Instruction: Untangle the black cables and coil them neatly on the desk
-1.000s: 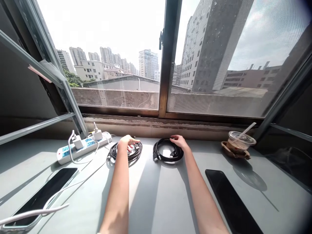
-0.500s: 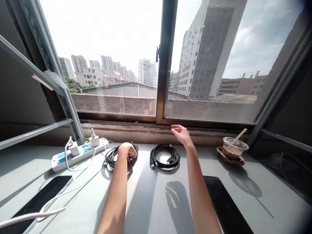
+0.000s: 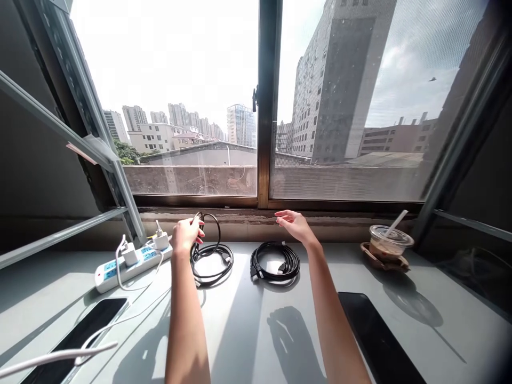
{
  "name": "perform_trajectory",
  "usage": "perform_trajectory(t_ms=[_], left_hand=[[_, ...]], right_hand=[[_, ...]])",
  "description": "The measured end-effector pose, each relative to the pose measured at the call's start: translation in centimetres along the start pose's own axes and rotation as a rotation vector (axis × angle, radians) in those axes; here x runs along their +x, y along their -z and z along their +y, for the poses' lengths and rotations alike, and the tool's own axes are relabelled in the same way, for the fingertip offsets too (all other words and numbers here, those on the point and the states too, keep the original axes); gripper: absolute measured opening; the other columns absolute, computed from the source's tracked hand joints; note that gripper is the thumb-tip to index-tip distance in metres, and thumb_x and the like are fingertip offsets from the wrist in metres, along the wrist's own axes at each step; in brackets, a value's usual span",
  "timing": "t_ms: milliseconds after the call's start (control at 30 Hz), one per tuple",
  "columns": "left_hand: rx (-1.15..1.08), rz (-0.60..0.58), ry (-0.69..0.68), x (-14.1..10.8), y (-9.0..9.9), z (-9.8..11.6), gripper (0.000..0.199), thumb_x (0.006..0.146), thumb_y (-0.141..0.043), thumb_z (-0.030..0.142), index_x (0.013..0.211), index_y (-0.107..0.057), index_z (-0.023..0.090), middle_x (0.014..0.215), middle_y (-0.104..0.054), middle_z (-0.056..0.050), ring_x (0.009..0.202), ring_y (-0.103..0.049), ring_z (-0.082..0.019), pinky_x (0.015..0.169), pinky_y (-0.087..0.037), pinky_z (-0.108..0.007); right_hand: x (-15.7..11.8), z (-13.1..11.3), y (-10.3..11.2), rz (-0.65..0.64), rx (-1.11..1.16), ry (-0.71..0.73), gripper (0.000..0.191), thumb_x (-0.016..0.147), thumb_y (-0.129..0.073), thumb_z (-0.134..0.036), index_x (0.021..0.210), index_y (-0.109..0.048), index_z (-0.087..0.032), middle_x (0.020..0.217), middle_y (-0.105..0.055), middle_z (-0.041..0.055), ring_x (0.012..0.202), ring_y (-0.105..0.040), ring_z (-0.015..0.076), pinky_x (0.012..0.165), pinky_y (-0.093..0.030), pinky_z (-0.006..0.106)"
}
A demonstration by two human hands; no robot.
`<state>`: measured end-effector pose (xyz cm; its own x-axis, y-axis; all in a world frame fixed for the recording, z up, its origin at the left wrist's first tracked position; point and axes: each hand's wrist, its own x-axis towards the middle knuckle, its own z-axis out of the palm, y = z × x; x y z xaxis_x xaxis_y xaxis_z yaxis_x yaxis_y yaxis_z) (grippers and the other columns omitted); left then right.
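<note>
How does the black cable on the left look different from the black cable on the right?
The left cable is partly lifted, its loops raised in the left hand; the right cable lies wholly on the table. The left cable sprawls in loose loops; the right cable forms a neater round coil, touched by no hand. Both are black, looped cables with plugs showing.

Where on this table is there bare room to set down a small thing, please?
One free patch lies between the forearms, in front of the left coil and right coil, with only shadows across it. Another lies right of the black device and in front of the drink cup. It is crowded around the power strip, phone and white cable.
</note>
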<state>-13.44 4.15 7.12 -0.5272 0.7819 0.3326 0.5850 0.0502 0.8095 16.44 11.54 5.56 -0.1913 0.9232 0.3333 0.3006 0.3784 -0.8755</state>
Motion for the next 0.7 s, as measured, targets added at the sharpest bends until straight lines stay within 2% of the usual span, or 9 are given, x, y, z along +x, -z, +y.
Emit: perform_trajectory(t_ms=[167,267,333,400,467,533,567,633,700], left_hand=[[-0.210,0.197,-0.054,-0.3,1.1,2.1,0.052,0.090,-0.031,0.050,0.094,-0.065,0.011,0.041,-0.032,0.005,0.032,-0.031,-0.009,0.034,-0.025,-0.020],[-0.492,0.235,-0.169,-1.7,1.4,4.9,0.050,0.086,-0.040,0.054,0.092,-0.065,0.011,0.042,-0.024,0.007,0.032,-0.021,-0.007,0.033,-0.017,-0.019],[-0.706,0.224,-0.256,-3.0,1.6,6.9,0.048,0.082,-0.052,0.056,0.087,-0.065,0.010,0.042,-0.021,0.009,0.033,-0.017,-0.005,0.032,-0.013,-0.018],[-0.778,0.196,-0.304,-4.4,1.7,8.7,0.048,0.080,-0.055,0.057,0.084,-0.065,0.011,0.042,-0.019,0.009,0.033,-0.015,-0.004,0.032,-0.012,-0.018],[-0.791,0.160,-0.338,-5.5,1.6,10.1,0.047,0.083,-0.052,0.057,0.085,-0.064,0.012,0.041,-0.020,0.009,0.033,-0.015,-0.005,0.030,-0.010,-0.018],[-0.807,0.091,-0.368,-6.3,1.4,11.0,0.045,0.085,-0.050,0.057,0.088,-0.062,0.013,0.039,-0.024,0.009,0.031,-0.016,-0.005,0.029,-0.010,-0.018],[-0.807,0.044,-0.383,-6.6,1.2,11.3,0.044,0.085,-0.050,0.057,0.089,-0.060,0.014,0.038,-0.025,0.009,0.030,-0.017,-0.006,0.028,-0.010,-0.018],[-0.799,-0.045,-0.412,-7.0,0.6,11.8,0.044,0.084,-0.051,0.058,0.091,-0.058,0.015,0.036,-0.027,0.009,0.028,-0.017,-0.006,0.028,-0.010,-0.018],[-0.802,-0.082,-0.445,-7.3,0.0,12.2,0.043,0.084,-0.052,0.059,0.091,-0.055,0.016,0.036,-0.028,0.010,0.028,-0.016,-0.005,0.029,-0.010,-0.019]], right_hand=[[-0.6,-1.5,-0.4,-0.172,-0.013,0.040,0.029,0.088,-0.050,-0.029,0.107,-0.064,-0.012,0.096,-0.068,0.0095,0.085,-0.065,0.0149,0.079,-0.049,0.026],[-1.4,-2.6,-0.9,-0.339,-0.029,0.067,0.036,0.089,-0.050,-0.044,0.097,-0.068,-0.014,0.092,-0.069,0.0074,0.083,-0.065,0.0160,0.077,-0.049,0.026],[-2.1,-3.4,-1.4,-0.466,-0.060,0.061,0.042,0.082,-0.057,-0.054,0.094,-0.070,-0.015,0.093,-0.070,0.0067,0.085,-0.065,0.0186,0.079,-0.049,0.029],[-2.9,-4.4,-2.1,-0.579,-0.108,0.040,0.053,0.073,-0.065,-0.059,0.107,-0.068,-0.018,0.105,-0.068,0.0075,0.094,-0.064,0.0213,0.085,-0.048,0.031],[-3.8,-5.7,-2.7,-0.655,-0.128,0.055,0.073,0.067,-0.070,-0.061,0.128,-0.057,-0.023,0.120,-0.061,0.0080,0.104,-0.060,0.0225,0.091,-0.047,0.033],[-4.7,-7.2,-3.2,-0.657,-0.085,0.133,0.088,0.063,-0.074,-0.061,0.139,-0.044,-0.028,0.128,-0.055,0.0078,0.111,-0.056,0.0223,0.090,-0.048,0.032],[-5.2,-8.0,-3.4,-0.626,-0.045,0.193,0.088,0.064,-0.074,-0.060,0.140,-0.042,-0.028,0.129,-0.054,0.0075,0.112,-0.055,0.0217,0.089,-0.049,0.031],[-5.8,-9.4,-3.8,-0.513,0.050,0.333,0.070,0.073,-0.067,-0.057,0.133,-0.049,-0.025,0.124,-0.057,0.0073,0.108,-0.057,0.0196,0.088,-0.049,0.030],[-6.1,-10.4,-3.8,-0.382,0.150,0.454,0.043,0.086,-0.054,-0.052,0.115,-0.060,-0.020,0.113,-0.063,0.0070,0.102,-0.060,0.0176,0.091,-0.047,0.032]])
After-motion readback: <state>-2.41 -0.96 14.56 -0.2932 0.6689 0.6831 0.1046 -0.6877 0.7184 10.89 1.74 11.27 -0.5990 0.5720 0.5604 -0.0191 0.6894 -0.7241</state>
